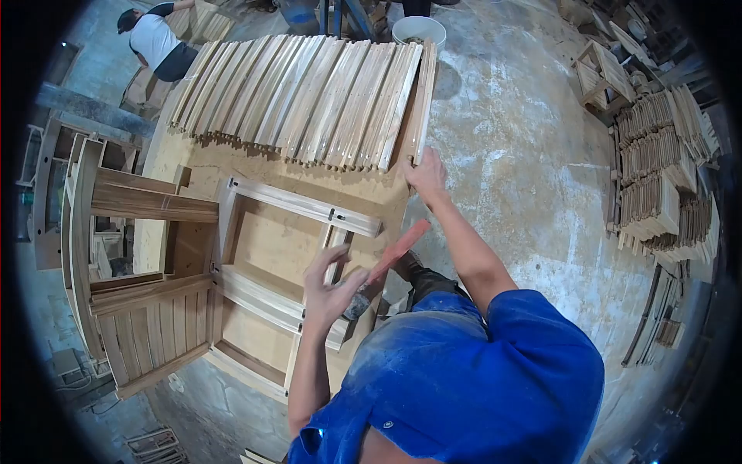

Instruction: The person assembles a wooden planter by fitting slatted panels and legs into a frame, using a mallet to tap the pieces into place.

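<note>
Looking down past my blue shirt (479,379), I see the plywood surface (278,247) spread in front of me, set on a rough concrete floor (533,162). Across its far side lies a long row of wooden slats (301,97), packed edge to edge and fanned slightly. Nearer to me, a partly assembled wooden frame (301,205) lies flat on the surface, its rails pale against the plywood, and to its left stands a chair-like wooden assembly (131,255) tipped on its side. Off to the right, stacks of small wooden parts (657,185) sit on the floor, well apart from me. A white bucket (418,29) stands just beyond the slats, and another person (158,42) bends over work at the far left. My right hand (423,174) reaches to the end of the row, its grip pinching the outermost slat (424,100) at its near end. My left hand (328,282) hovers over the frame with fingers spread, and a red-handled hammer (386,267) lies just beside it; I cannot tell whether it touches the palm.
</note>
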`<state>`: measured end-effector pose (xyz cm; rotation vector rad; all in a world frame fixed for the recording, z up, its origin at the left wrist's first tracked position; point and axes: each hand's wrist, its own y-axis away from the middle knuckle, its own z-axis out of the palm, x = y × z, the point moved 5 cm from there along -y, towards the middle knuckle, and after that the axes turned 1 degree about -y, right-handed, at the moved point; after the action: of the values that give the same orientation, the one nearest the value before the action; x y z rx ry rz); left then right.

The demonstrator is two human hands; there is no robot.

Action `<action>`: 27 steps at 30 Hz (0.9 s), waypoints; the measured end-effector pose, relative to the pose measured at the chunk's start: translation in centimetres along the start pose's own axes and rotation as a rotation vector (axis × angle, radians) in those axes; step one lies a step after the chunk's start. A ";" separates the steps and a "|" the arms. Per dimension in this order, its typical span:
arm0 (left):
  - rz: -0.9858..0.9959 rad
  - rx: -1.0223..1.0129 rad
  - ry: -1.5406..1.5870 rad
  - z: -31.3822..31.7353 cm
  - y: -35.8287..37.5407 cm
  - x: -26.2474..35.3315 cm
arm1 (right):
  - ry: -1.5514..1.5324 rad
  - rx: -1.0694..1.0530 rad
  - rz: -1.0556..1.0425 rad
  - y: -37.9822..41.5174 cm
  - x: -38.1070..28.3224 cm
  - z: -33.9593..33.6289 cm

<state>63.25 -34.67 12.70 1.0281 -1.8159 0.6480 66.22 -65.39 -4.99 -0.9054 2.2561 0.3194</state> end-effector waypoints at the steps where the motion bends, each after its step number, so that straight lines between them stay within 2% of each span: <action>1: 0.000 -0.072 0.022 1.6 -1.5 0.3 | -0.029 0.023 -0.002 0.2 0.3 -0.3; 3: -0.014 -0.204 0.093 5.1 -4.4 -1.1 | -0.076 -0.012 0.052 1.4 0.1 -2.1; 5: -0.161 -0.260 0.250 8.6 -7.6 -1.5 | -0.115 -0.058 0.110 4.3 -0.6 -4.6; 7: -0.112 -0.281 0.272 12.8 -10.5 -5.4 | -0.426 -0.041 0.035 8.2 -1.6 -7.7; 8: -0.129 -0.259 0.285 13.6 -11.5 -4.9 | -0.529 -0.090 0.090 10.1 -1.3 -8.3; 10: -0.588 -0.567 0.644 16.6 -11.3 -4.6 | -0.616 -0.163 0.149 13.6 -1.2 -9.7; 11: -0.600 -0.552 0.662 17.3 -10.9 -5.3 | -0.679 -0.222 0.231 15.1 -1.1 -10.4; 12: -0.636 -0.621 0.812 18.5 -10.2 -6.0 | -0.740 -0.277 0.315 16.3 -1.0 -11.0; 13: -0.664 -0.692 0.961 19.5 -9.5 -6.6 | -0.727 -0.292 0.314 17.0 -0.8 -11.8; 17: -0.601 -0.522 1.200 17.6 -8.2 -4.2 | -0.698 -0.191 0.210 17.1 0.4 -16.5; 18: -0.603 -0.367 1.191 15.3 -7.7 -2.8 | -0.645 -0.158 0.164 16.3 0.5 -18.4; 19: -0.603 -0.214 1.176 12.9 -7.2 -1.6 | -0.592 -0.038 0.131 15.2 0.5 -20.5; 20: -0.596 -0.214 1.177 10.7 -6.3 -0.8 | -0.539 0.082 0.098 13.9 0.3 -22.5; 22: -0.473 -0.329 1.405 7.2 -5.3 2.2 | -0.541 0.257 0.025 10.5 -0.8 -25.8; 23: -0.430 -0.372 1.481 6.1 -5.0 4.0 | -0.538 0.260 0.019 8.9 -1.1 -26.5; 25: -0.370 -0.160 1.454 3.5 -4.8 6.9 | -0.854 0.174 -0.030 6.0 -2.0 -27.0; 26: -0.385 -0.135 1.312 3.2 -5.2 6.9 | -0.865 0.141 -0.052 5.5 -1.5 -27.0; 27: -0.356 -0.161 1.049 3.7 -5.4 6.7 | -1.049 0.006 -0.267 5.2 -1.1 -26.6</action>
<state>64.64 -42.77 17.10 0.6620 -0.7329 0.6295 49.91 -72.90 15.30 -0.7587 1.1627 0.5117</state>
